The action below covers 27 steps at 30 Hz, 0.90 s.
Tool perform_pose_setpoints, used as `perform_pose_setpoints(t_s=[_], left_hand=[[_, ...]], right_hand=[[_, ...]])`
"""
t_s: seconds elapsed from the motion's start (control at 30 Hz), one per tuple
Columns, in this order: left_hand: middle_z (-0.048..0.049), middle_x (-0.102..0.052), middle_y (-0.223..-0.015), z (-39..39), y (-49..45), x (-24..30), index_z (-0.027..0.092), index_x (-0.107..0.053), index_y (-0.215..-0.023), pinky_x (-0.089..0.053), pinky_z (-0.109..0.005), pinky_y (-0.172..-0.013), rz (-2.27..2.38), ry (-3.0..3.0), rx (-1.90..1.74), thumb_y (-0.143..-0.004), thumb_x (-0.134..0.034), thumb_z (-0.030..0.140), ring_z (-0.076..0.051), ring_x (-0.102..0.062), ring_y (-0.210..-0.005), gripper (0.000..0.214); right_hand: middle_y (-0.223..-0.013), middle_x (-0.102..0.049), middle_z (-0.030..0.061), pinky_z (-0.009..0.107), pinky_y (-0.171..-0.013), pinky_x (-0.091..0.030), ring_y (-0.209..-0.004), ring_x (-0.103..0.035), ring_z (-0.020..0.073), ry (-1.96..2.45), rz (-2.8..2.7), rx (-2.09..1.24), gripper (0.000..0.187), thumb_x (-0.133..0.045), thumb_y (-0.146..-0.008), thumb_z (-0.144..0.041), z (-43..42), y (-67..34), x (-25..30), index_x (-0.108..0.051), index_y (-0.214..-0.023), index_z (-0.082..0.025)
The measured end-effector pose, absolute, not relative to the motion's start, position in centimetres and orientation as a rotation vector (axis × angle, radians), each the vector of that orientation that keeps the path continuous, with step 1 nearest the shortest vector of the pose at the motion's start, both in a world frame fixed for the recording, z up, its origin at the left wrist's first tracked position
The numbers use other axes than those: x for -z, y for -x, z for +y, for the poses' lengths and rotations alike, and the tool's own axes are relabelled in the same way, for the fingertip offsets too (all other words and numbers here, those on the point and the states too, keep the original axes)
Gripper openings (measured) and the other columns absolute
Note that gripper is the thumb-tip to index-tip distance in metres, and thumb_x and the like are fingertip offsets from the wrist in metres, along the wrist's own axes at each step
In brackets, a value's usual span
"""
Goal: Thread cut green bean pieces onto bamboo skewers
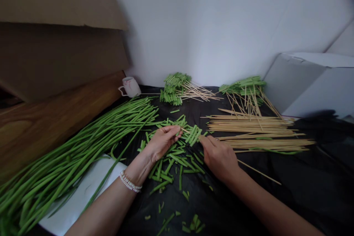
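Observation:
A thin wooden skewer (260, 172) runs between my two hands over a loose pile of cut green pieces. Several short lengths of green stalk (193, 135) are threaded side by side on it, near its left end. My left hand (163, 141) pinches at the tip of the skewer; whether a loose piece is also between its fingers is hidden. Just right of the threaded pieces, my right hand (219, 155) is closed round the shaft, and the bare end sticks out behind it. Below both hands lie scattered cut stalk pieces (171, 162) on a black sheet (221, 206).
Long uncut green stalks (83, 147) lie at left, partly over a white board (102, 173). Bare skewers (254, 123) are at right. Filled skewers are stacked at back centre (174, 88) and back right (246, 85). A mug (131, 87), cardboard box (61, 51) and white box (309, 84) stand around.

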<state>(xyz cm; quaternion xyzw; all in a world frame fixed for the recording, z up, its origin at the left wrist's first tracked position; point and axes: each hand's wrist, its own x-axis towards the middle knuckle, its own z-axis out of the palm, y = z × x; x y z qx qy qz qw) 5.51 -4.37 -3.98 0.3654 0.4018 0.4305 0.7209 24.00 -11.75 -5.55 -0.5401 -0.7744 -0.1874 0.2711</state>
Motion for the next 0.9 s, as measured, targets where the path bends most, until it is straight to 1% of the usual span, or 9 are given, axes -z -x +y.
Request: perform_pose_setpoints(t_s=[0.17, 0.3, 0.4, 0.47, 0.57, 0.6, 0.73, 0.83, 0.9], left_hand=[[-0.0002, -0.065, -0.07, -5.2, -6.2, 4.3, 0.013, -0.073, -0.069, -0.041, -0.019, -0.062, 0.925, -0.918, -0.909, -0.059, -0.085, 0.03, -0.006, -0.053, -0.062, 0.023], [-0.0004, -0.065, -0.071, -4.8, -5.8, 4.4, 0.015, -0.073, -0.069, -0.043, -0.02, -0.066, 0.935, -0.989, -0.89, -0.059, -0.084, 0.035, -0.007, -0.055, -0.064, 0.025], [-0.0041, -0.07, -0.076, -4.0, -4.9, 3.8, 0.015, -0.075, -0.078, -0.045, -0.023, -0.07, 0.942, -1.101, -0.888, -0.065, -0.079, 0.042, -0.011, -0.059, -0.069, 0.031], [-0.0068, -0.072, -0.082, -3.4, -3.9, 3.1, 0.015, -0.076, -0.082, -0.046, -0.026, -0.074, 1.01, -1.213, -0.976, -0.067, -0.076, 0.046, -0.014, -0.061, -0.073, 0.034], [-0.0079, -0.074, -0.088, -2.4, -2.3, 2.1, 0.015, -0.075, -0.084, -0.046, -0.03, -0.08, 1.203, -1.432, -1.067, -0.068, -0.075, 0.042, -0.018, -0.063, -0.08, 0.031], [-0.008, -0.074, -0.089, -2.1, -1.9, 1.9, 0.014, -0.075, -0.084, -0.046, -0.031, -0.082, 1.248, -1.525, -1.048, -0.069, -0.074, 0.039, -0.019, -0.064, -0.083, 0.029], [-0.0065, -0.074, -0.085, -1.8, -1.1, 2.1, 0.016, -0.075, -0.081, -0.045, -0.032, -0.078, 1.372, -1.88, -0.808, -0.07, -0.069, 0.03, -0.021, -0.065, -0.08, 0.019], [-0.0051, -0.073, -0.084, -2.1, -1.5, 2.7, 0.018, -0.075, -0.078, -0.044, -0.032, -0.074, 1.458, -2.116, -0.659, -0.072, -0.066, 0.028, -0.021, -0.063, -0.078, 0.015], [-0.0053, -0.07, -0.083, -2.3, -1.8, 3.2, 0.019, -0.074, -0.078, -0.043, -0.033, -0.076, 1.533, -2.267, -0.598, -0.074, -0.066, 0.029, -0.022, -0.06, -0.081, 0.014]], right_hand=[[-0.07, -0.061, -0.0004, 0.028, -0.055, -0.028, -0.058, -0.052, 0.0114, 1.427, -2.084, 0.546, 0.027, -0.044, -0.086, -0.01, -11.7, -23.5, 5.4, -0.066, -0.101, -0.017], [-0.071, -0.062, -0.0006, 0.027, -0.056, -0.029, -0.057, -0.052, 0.0116, 1.4, -2.075, 0.577, 0.029, -0.044, -0.088, -0.012, -11.6, -23.7, 5.4, -0.066, -0.105, -0.017], [-0.069, -0.061, -0.001, 0.027, -0.055, -0.029, -0.057, -0.053, 0.0117, 1.445, -2.047, 0.587, 0.028, -0.044, -0.088, -0.012, -11.3, -24.2, 5.3, -0.067, -0.103, -0.018], [-0.07, -0.062, -0.0002, 0.027, -0.055, -0.029, -0.059, -0.053, 0.0117, 1.477, -2.018, 0.598, 0.028, -0.043, -0.089, -0.013, -11.2, -24.7, 5.3, -0.067, -0.102, -0.018], [-0.075, -0.065, 0.0015, 0.027, -0.055, -0.029, -0.06, -0.054, 0.0113, 1.49, -1.987, 0.622, 0.029, -0.042, -0.089, -0.014, -11.0, -25.2, 5.3, -0.067, -0.103, -0.017], [-0.076, -0.066, 0.0016, 0.027, -0.055, -0.029, -0.06, -0.054, 0.0112, 1.487, -1.988, 0.625, 0.029, -0.042, -0.089, -0.014, -10.9, -25.2, 5.3, -0.067, -0.103, -0.017], [-0.071, -0.063, -0.0003, 0.027, -0.055, -0.028, -0.059, -0.053, 0.0113, 1.476, -2.015, 0.619, 0.027, -0.043, -0.09, -0.016, -11.0, -25.1, 5.4, -0.067, -0.103, -0.018], [-0.069, -0.061, -0.0012, 0.027, -0.055, -0.028, -0.058, -0.051, 0.0111, 1.492, -2.022, 0.607, 0.027, -0.044, -0.089, -0.016, -11.0, -25.0, 5.4, -0.067, -0.102, -0.019], [-0.069, -0.06, -0.0012, 0.027, -0.056, -0.027, -0.058, -0.051, 0.0111, 1.494, -2.024, 0.607, 0.026, -0.044, -0.089, -0.016, -11.0, -25.0, 5.4, -0.067, -0.101, -0.02]])
